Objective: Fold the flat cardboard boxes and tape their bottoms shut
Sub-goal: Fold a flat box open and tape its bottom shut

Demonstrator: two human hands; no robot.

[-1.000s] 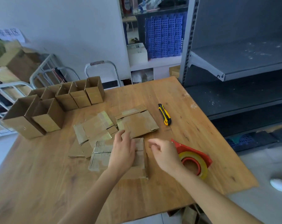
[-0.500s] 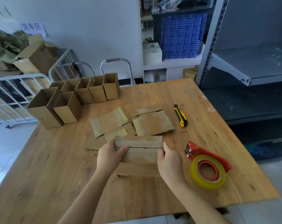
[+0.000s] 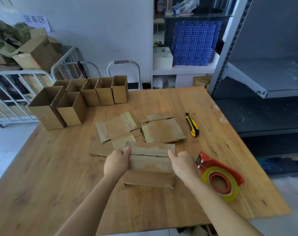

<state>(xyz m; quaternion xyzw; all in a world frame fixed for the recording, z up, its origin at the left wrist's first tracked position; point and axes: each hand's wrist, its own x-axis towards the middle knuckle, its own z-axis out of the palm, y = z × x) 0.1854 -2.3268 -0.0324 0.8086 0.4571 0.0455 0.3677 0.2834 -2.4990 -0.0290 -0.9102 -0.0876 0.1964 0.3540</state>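
Both ends of the box (image 3: pixel 150 163), on the table (image 3: pixel 59 176) close in front of you, are gripped by your left hand (image 3: pixel 116 161) and right hand (image 3: pixel 183 163), so releasing one to fetch the tape dispenser (image 3: pixel 220 176) just beside it could let its folded top spring open.

Inspection finding: you have one legible sign in view. It is a white paper sheet (image 3: pixel 36 20) fixed to the wall (image 3: pixel 97 34) near its left edge, just above the large open carton (image 3: pixel 36 51) stacked there. The sheet hangs slightly tilted and carries three dark Chinese characters in a single row — 笼车区. On the top shelf beyond the wall's right edge stands a container (image 3: pixel 160 5) with a red-and-white label — its print is too blurred to read.
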